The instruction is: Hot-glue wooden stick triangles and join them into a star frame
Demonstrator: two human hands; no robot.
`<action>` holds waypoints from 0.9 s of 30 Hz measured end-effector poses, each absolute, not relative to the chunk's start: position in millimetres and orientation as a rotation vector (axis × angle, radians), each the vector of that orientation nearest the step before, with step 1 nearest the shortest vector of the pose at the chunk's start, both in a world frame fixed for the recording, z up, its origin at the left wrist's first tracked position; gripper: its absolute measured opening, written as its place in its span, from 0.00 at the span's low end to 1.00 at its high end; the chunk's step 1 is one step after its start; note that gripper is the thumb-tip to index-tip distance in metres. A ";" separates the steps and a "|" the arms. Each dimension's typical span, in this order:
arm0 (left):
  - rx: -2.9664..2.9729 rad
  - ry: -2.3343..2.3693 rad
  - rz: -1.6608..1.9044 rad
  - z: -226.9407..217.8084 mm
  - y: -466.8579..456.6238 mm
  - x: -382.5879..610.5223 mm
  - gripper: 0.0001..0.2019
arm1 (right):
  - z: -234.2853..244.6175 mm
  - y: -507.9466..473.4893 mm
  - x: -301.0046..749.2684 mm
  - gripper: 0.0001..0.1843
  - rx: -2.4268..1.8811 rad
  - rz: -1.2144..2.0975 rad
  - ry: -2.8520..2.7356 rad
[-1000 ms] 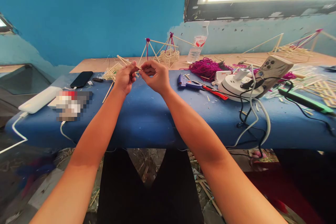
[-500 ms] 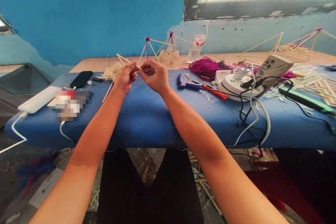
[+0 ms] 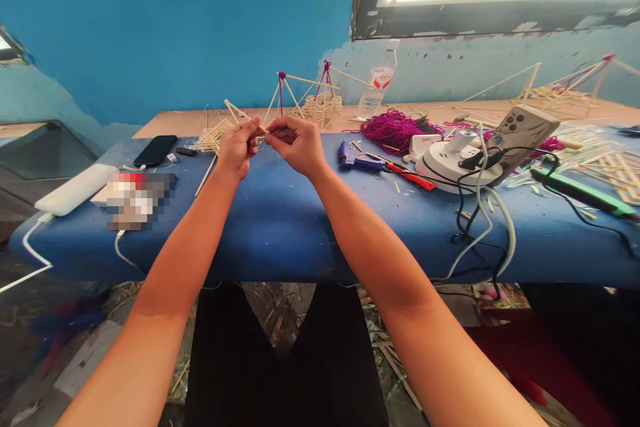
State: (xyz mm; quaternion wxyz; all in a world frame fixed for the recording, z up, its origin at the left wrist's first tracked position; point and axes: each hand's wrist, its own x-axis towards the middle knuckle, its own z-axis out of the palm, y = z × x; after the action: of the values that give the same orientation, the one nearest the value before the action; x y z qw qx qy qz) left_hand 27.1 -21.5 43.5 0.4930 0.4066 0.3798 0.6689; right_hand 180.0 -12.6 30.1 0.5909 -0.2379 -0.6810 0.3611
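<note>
Both hands are raised over the far side of a blue padded bench (image 3: 280, 213). My left hand (image 3: 239, 147) is closed on thin pale sticks (image 3: 238, 111) that jut up and left from its fingers. My right hand (image 3: 297, 144) pinches the same bundle where the two hands meet; its fingertips touch the left ones. A longer stick (image 3: 206, 175) slants down to the bench under the left hand. Behind the hands stand stick pyramids tied with magenta yarn (image 3: 305, 97).
On the bench lie a black phone (image 3: 155, 150), a white power bank (image 3: 76, 190), a blue glue gun (image 3: 356, 156), a magenta yarn heap (image 3: 395, 128), a white socket hub with cables (image 3: 457, 161), a leaning phone (image 3: 523, 133), and loose sticks (image 3: 610, 167) at the right.
The hands stay almost still; the sticks in the left hand have tilted a little, their tips now slightly higher.
</note>
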 end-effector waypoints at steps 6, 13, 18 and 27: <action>1.026 0.891 1.617 43.4 -21.6 26.3 0.18 | 32.6 -3.4 187.7 0.15 -0.527 1.113 -1.529; 1.076 0.916 1.566 46.3 -26.5 29.7 0.19 | 33.4 -1.9 196.5 0.19 -0.566 1.434 -1.422; 1.087 0.884 1.532 47.4 -27.1 28.7 0.19 | 34.3 -2.7 197.8 0.20 -0.527 1.555 -1.391; 1.089 0.929 1.547 47.5 -27.2 27.3 0.18 | 40.5 -8.9 199.3 0.13 -0.553 1.586 -1.371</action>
State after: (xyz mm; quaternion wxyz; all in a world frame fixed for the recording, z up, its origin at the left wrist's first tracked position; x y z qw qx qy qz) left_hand 27.3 -27.2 47.5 0.4942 0.4491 0.3833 0.6381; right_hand 199.3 -8.9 40.5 0.4679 -0.2253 -0.5590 0.6464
